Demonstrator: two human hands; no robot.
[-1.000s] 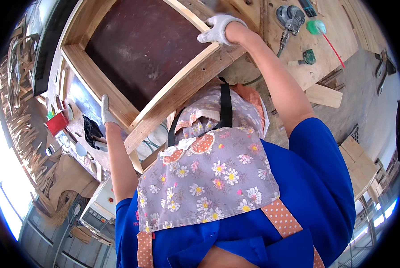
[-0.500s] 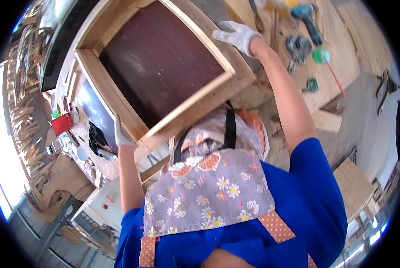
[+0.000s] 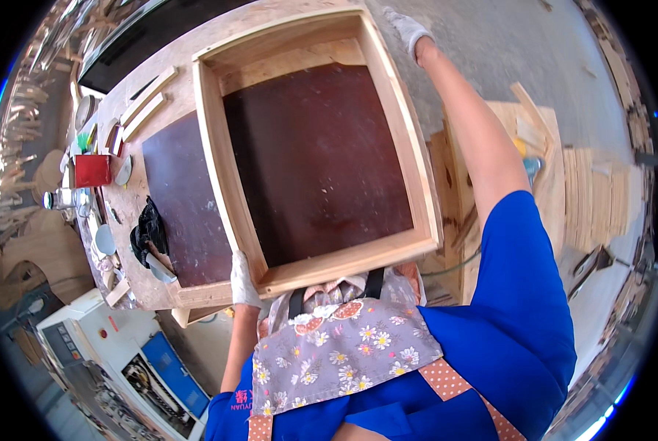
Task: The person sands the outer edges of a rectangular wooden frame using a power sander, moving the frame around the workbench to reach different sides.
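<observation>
A wooden frame (image 3: 351, 263) lies over the desk (image 3: 133, 197), open face up, its long axis running away from the wearer, far end angled left. The gloved left hand (image 3: 244, 282) touches its near left corner, fingers straight, grip impossible to tell; the gloved right hand (image 3: 408, 31), fingers outstretched, hangs beyond the far right corner.

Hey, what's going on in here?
Someone in a blue shirt and flowered apron is handling a big wooden frame at a worktable. Their gloved left hand is against the frame's near left corner. The gloved right hand is stretched out near the far right corner and looks clear of the wood. A dark brown surface shows inside the frame. Left of it, the table holds a red box and a black plastic bag.
</observation>
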